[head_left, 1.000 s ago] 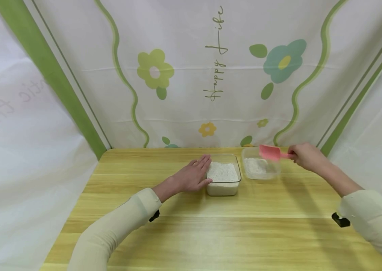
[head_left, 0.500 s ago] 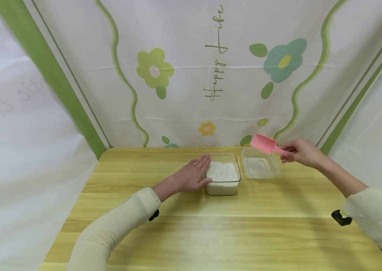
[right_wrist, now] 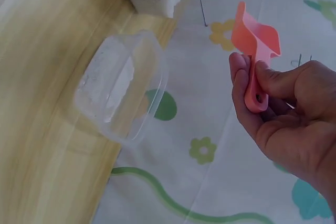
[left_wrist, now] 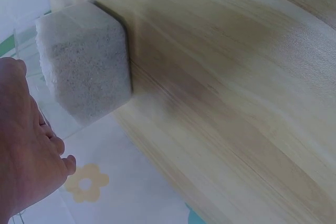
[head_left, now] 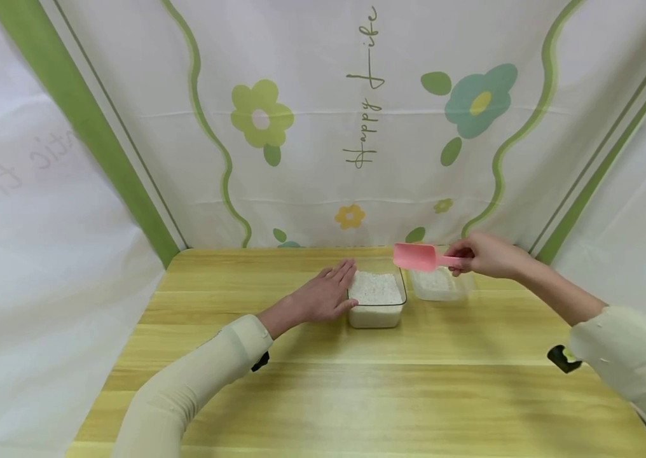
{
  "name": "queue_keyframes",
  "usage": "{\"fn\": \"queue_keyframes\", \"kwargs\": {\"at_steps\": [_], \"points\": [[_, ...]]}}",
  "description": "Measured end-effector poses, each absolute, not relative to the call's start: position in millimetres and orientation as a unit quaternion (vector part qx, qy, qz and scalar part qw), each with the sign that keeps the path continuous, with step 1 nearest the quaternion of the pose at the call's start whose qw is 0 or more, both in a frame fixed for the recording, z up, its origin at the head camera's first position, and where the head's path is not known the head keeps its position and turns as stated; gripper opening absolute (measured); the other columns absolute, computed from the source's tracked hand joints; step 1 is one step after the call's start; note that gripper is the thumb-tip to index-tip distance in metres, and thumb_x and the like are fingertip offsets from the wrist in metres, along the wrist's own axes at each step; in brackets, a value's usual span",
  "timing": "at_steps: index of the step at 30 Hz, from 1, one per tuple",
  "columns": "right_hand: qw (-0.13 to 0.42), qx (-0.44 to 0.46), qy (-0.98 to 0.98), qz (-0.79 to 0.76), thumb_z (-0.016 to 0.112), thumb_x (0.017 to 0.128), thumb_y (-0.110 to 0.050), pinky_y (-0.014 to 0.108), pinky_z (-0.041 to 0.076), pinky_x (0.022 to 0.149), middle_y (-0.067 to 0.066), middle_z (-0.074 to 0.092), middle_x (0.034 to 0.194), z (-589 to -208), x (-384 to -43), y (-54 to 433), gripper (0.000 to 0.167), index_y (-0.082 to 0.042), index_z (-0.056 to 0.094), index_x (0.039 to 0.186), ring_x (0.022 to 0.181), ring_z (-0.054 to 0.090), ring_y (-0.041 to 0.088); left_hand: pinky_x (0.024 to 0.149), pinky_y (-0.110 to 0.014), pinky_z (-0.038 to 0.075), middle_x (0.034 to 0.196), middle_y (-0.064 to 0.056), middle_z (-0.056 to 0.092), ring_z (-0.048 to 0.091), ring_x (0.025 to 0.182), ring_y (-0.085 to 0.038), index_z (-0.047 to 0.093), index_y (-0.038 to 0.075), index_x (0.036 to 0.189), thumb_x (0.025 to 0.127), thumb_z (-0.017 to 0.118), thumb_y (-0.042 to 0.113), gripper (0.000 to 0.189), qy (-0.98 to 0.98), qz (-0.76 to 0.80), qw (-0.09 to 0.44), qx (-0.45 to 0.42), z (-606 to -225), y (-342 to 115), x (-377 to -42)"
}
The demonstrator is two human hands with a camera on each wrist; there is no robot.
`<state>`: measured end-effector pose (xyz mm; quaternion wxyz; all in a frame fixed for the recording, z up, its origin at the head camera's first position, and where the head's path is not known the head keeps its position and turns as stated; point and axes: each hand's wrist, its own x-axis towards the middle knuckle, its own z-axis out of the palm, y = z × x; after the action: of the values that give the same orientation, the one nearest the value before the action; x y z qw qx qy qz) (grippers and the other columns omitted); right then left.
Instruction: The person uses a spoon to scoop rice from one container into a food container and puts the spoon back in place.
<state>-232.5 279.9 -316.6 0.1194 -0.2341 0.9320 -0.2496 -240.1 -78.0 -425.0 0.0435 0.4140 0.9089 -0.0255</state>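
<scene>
My left hand (head_left: 325, 296) rests with straight fingers on the left rim of a clear square container (head_left: 376, 317). White grainy powder (left_wrist: 92, 64) fills much of that container. With thumb and fingers my right hand (head_left: 489, 254) pinches the handle of a pink scoop (head_left: 414, 256), held up in the air. In the head view the scoop's bowl overlaps the back right corner of the filled container. From the right wrist view, the scoop (right_wrist: 254, 38) shows no powder on its visible surfaces. Beneath the right hand stands a translucent plastic tub (head_left: 440, 294), a thin layer of powder on its bottom.
Both containers stand near the back edge of a wooden table (head_left: 323, 394). Behind it hangs a white curtain (head_left: 311, 165) printed with flowers and lettering, and more white fabric (head_left: 42, 286) closes off the sides.
The scoop first rises above the plastic tub, then travels left and down toward the filled container with my right hand. My left hand stays at the rim.
</scene>
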Motion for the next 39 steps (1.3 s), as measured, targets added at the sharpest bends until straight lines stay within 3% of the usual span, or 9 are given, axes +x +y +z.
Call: {"fn": "queue_keyframes", "kwargs": {"at_steps": [6, 15, 20, 28, 34, 39], "points": [[0.084, -0.283, 0.94, -0.17, 0.064, 0.089, 0.006, 0.025, 0.049, 0.062, -0.006, 0.071, 0.07, -311.3, -236.2, 258.0, 0.02, -0.008, 0.078, 0.086, 0.063, 0.061, 0.006, 0.124, -0.047, 0.022, 0.168, -0.017, 0.001, 0.002, 0.157, -0.027, 0.003, 0.001, 0.16, 0.107, 0.022, 0.055, 0.078, 0.91, -0.026, 0.043, 0.412, -424.3, -77.9, -240.0], [0.044, -0.336, 0.939, -0.065, 0.062, 0.077, 0.016, 0.024, 0.036, 0.056, -0.003, 0.061, 0.063, -307.3, -241.4, 223.2, 0.031, -0.012, 0.072, 0.068, 0.06, 0.042, 0.011, 0.124, -0.046, 0.021, 0.168, -0.016, -0.001, 0.004, 0.157, -0.028, 0.002, 0.001, 0.16, 0.106, 0.021, 0.056, 0.079, 0.91, -0.027, 0.046, 0.411, -425.7, -77.3, -240.0], [0.03, -0.354, 0.934, -0.029, 0.06, 0.078, 0.016, 0.024, 0.03, 0.054, -0.004, 0.054, 0.059, -309.3, -246.9, 211.4, 0.035, -0.014, 0.066, 0.061, 0.057, 0.034, 0.011, 0.124, -0.046, 0.021, 0.168, -0.015, -0.001, 0.003, 0.157, -0.027, 0.001, 0.002, 0.16, 0.106, 0.021, 0.057, 0.079, 0.91, -0.028, 0.043, 0.411, -427.1, -77.2, -241.2], [0.009, -0.37, 0.929, 0.013, 0.063, 0.081, 0.013, 0.025, 0.034, 0.056, -0.001, 0.053, 0.058, -313.2, -254.2, 196.1, 0.035, -0.012, 0.061, 0.058, 0.058, 0.035, 0.012, 0.124, -0.046, 0.021, 0.169, -0.015, 0.0, 0.002, 0.157, -0.027, 0.002, 0.002, 0.16, 0.107, 0.021, 0.056, 0.078, 0.91, -0.025, 0.045, 0.41, -426.4, -77.1, -241.0], [0.015, -0.36, 0.931, 0.052, 0.066, 0.08, 0.013, 0.03, 0.046, 0.056, 0.006, 0.062, 0.07, -323.5, -259.3, 177.7, 0.021, -0.006, 0.062, 0.071, 0.063, 0.055, 0.018, 0.124, -0.046, 0.022, 0.168, -0.017, 0.004, 0.003, 0.157, -0.027, 0.006, 0.0, 0.16, 0.107, 0.023, 0.055, 0.078, 0.911, -0.021, 0.039, 0.409, -426.6, -78.0, -241.4], [0.026, -0.374, 0.923, 0.088, 0.066, 0.083, 0.012, 0.032, 0.049, 0.055, 0.01, 0.064, 0.075, -337.0, -262.4, 162.0, 0.019, -0.004, 0.062, 0.075, 0.068, 0.06, 0.022, 0.124, -0.046, 0.023, 0.168, -0.017, 0.006, 0.004, 0.157, -0.027, 0.007, 0.0, 0.16, 0.107, 0.024, 0.055, 0.079, 0.911, -0.022, 0.036, 0.411, -427.5, -77.6, -242.4]]}}
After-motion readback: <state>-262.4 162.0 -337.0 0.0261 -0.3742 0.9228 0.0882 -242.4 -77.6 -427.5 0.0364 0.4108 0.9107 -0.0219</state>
